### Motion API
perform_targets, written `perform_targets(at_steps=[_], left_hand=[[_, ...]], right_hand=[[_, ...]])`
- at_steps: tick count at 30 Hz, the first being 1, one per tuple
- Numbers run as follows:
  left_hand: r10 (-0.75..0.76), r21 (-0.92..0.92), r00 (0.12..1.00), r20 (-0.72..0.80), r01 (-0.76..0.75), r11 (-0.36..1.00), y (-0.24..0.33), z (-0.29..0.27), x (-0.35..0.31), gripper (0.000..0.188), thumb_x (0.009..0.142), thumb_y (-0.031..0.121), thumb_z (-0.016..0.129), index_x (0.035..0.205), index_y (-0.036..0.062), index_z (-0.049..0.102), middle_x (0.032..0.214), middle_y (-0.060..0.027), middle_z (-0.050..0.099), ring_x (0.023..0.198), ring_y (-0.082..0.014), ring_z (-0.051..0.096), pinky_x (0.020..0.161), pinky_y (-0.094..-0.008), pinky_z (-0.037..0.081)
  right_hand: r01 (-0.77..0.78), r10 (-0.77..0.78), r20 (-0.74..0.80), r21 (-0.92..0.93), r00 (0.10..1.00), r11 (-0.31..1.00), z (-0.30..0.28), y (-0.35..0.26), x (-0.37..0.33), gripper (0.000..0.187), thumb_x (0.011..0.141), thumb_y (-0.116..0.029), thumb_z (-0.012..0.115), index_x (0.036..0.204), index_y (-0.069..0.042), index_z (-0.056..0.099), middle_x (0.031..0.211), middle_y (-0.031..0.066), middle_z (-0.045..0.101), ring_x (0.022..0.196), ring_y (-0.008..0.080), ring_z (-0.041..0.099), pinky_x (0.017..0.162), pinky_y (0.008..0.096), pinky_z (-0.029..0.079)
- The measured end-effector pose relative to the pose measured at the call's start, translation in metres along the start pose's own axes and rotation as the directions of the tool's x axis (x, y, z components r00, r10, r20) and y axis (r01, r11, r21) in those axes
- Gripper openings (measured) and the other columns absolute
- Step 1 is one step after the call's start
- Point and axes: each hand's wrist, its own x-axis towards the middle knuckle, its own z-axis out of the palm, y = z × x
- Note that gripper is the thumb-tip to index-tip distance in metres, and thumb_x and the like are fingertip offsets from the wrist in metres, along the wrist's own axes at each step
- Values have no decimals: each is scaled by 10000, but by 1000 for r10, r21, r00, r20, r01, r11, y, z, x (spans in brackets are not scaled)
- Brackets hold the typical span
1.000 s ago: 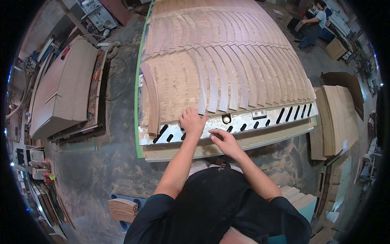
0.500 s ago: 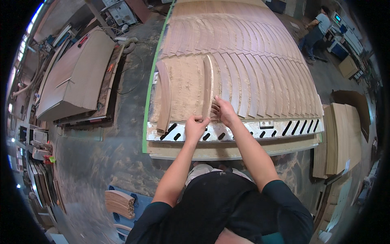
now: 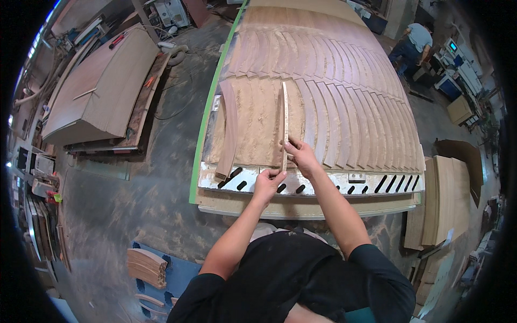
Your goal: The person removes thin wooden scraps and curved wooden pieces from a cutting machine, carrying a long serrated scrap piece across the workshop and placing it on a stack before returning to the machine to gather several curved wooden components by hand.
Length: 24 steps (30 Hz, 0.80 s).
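A thin curved wooden strip (image 3: 285, 116) is tilted up on its edge over the sawdust-covered board. My left hand (image 3: 267, 182) pinches its near end between thumb and fingers. A little farther along, my right hand (image 3: 300, 157) grips the strip from the right side. To the left lies a curved stack of strips (image 3: 229, 129), with its near end on the perforated metal edge (image 3: 253, 182). Right of my hands, several curved cut pieces (image 3: 350, 121) lie side by side with sawdust in the gaps. Another row of curved pieces (image 3: 301, 51) spreads farther back.
A bundle of curved pieces (image 3: 147, 267) sits on a blue surface at lower left. Stacked boards (image 3: 448, 199) stand to the right. At far left a large angled panel (image 3: 102, 86) rests on a low platform. A co-worker (image 3: 413, 43) bends near a machine at far right.
The strip has turned more onto its edge, its narrow side now facing up, with both hands still on it. My view has shifted slightly. The co-worker has bent down.
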Motion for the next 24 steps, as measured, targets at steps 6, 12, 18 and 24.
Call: perform_targets(at_steps=[6,12,18,24], left_hand=[[-22,134,999,39,16,991,4,-8,5,461,939,324,877,1191,-17,696,1015,-80,736,873,-128,663,749,-287,544],[211,35,975,-63,-209,977,38,-29,38,609,1011,337,788,1416,-57,560,1249,-170,722,1137,-224,683,987,-372,544],[246,260,968,56,-252,932,110,-43,38,679,1000,186,774,1512,-127,458,1399,-217,657,1274,-241,649,1086,-373,514],[403,458,906,-126,-308,834,155,-75,43,614,862,233,795,1375,-28,579,1169,-275,739,1100,-357,747,953,-424,578]], right_hand=[[-47,45,-21,-108,999,993,2,-3,-6,452,1063,-218,714,1441,13,625,1156,21,706,976,83,608,836,261,509],[72,-61,114,-95,992,993,18,17,-24,356,1086,-148,661,1404,9,639,1173,24,707,1004,96,609,881,285,514],[16,-14,241,-4,970,1000,61,34,-50,470,1099,-162,648,1537,-10,563,1271,55,711,1116,131,651,981,314,546],[-79,103,220,-114,970,990,89,22,-48,353,1132,-190,583,1427,-17,669,1224,83,754,1138,156,693,978,326,565]])
